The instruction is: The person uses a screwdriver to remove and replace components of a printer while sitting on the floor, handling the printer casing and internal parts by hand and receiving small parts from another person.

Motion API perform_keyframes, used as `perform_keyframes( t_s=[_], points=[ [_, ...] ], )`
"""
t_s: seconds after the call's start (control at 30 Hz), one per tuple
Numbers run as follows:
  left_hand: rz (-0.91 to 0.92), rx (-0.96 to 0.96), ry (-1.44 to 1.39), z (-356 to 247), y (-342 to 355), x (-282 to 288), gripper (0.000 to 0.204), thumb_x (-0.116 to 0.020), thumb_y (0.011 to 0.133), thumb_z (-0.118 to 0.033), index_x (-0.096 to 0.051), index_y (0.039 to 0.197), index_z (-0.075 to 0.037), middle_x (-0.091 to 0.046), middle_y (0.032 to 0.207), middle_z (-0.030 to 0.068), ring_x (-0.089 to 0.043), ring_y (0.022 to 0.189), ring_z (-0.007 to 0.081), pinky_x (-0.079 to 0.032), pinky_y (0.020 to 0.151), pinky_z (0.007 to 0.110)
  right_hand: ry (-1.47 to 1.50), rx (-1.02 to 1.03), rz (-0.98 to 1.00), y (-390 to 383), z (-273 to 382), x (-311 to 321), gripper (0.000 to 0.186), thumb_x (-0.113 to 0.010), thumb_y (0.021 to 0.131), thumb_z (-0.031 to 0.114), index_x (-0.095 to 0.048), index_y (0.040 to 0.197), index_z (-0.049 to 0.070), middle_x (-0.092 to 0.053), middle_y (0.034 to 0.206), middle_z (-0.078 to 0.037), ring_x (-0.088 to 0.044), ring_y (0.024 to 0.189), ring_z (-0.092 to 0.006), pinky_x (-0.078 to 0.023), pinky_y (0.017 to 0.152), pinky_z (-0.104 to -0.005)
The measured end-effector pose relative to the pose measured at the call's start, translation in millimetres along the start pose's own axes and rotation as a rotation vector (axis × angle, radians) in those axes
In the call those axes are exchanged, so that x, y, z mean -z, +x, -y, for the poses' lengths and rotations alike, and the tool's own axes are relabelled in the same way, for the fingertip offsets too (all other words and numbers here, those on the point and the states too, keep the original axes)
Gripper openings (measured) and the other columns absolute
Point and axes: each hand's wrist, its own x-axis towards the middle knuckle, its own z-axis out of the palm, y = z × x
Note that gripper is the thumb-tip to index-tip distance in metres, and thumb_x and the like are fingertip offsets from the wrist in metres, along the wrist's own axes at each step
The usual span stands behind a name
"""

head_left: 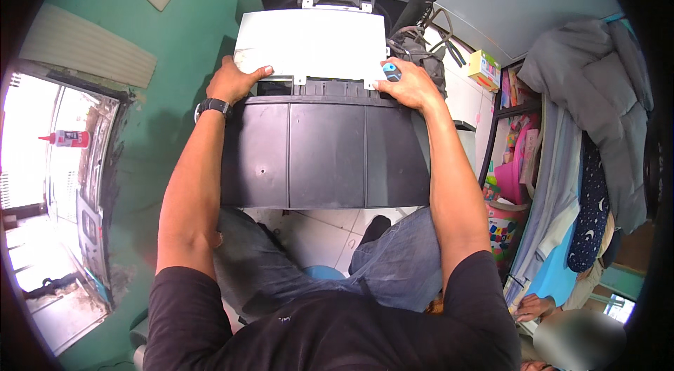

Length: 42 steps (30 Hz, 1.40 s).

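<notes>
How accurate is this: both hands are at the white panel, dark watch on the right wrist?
Wrong wrist: the head view shows the dark watch on the left. The left hand and right hand are indeed at the white panel.

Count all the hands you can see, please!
3: the left hand at the lower left of the white panel, the right hand at its lower right, and another person's hand near the picture's lower right. More may be hidden.
</notes>
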Motion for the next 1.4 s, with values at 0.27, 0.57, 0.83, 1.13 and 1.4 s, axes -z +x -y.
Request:
perform_keyframes(
  t_s=[0.27,0.57,0.83,1.13,1.4],
  points=[
    [0.015,-0.031,-0.035,0,-7,9,0.117,-0.083,0.062,-0.079,-0.048,0.130,0.010,-0.069,0.121,0.0296,-0.070,0.114,0.0394,-0.055,0.096,0.046,-0.060,0.012,-0.027,-1,13,-3,0.070,-0.085,0.079,0.044,-0.063,0.134,0.006,-0.071,0.126,-0.018,-0.066,0.119,-0.0382,-0.052,0.101,-0.0464],
    [0.039,0.018,0.041,-11,-17,22,0.120,-0.081,0.063,-0.080,-0.047,0.132,0.011,-0.069,0.122,0.0297,-0.070,0.113,0.0396,-0.056,0.094,0.047,-0.012,0.001,-0.029,-2,11,-7,0.077,-0.086,0.077,0.044,-0.062,0.139,0.005,-0.071,0.127,-0.021,-0.068,0.119,-0.0364,-0.052,0.102,-0.0428],
    [0.032,0.035,0.089,-24,-27,23,0.111,-0.080,0.070,-0.076,-0.047,0.130,0.011,-0.070,0.117,0.0304,-0.071,0.111,0.0412,-0.057,0.092,0.048,-0.085,0.001,-0.023,-5,14,-7,0.071,-0.083,0.081,0.040,-0.061,0.140,0.005,-0.069,0.128,-0.022,-0.066,0.121,-0.0371,-0.052,0.103,-0.0448],
    [-0.047,0.029,-0.003,17,-24,29,0.104,-0.082,0.072,-0.069,-0.049,0.127,0.012,-0.072,0.116,0.0274,-0.072,0.108,0.0386,-0.057,0.093,0.047,-0.149,0.071,-0.053,11,35,-19,0.052,-0.075,0.080,0.031,-0.068,0.122,0.003,-0.072,0.116,-0.024,-0.069,0.110,-0.0411,-0.054,0.094,-0.0470],
    [-0.291,-0.046,0.049,-4,-54,27,0.096,-0.079,0.074,-0.067,-0.055,0.138,0.001,-0.051,0.137,0.0222,-0.051,0.129,0.0397,-0.046,0.104,0.052,-0.120,0.150,-0.067,0,6,-22,0.056,-0.079,0.083,0.031,-0.064,0.129,0.004,-0.070,0.121,-0.027,-0.066,0.117,-0.0437,-0.051,0.098,-0.0470]
  ],
)
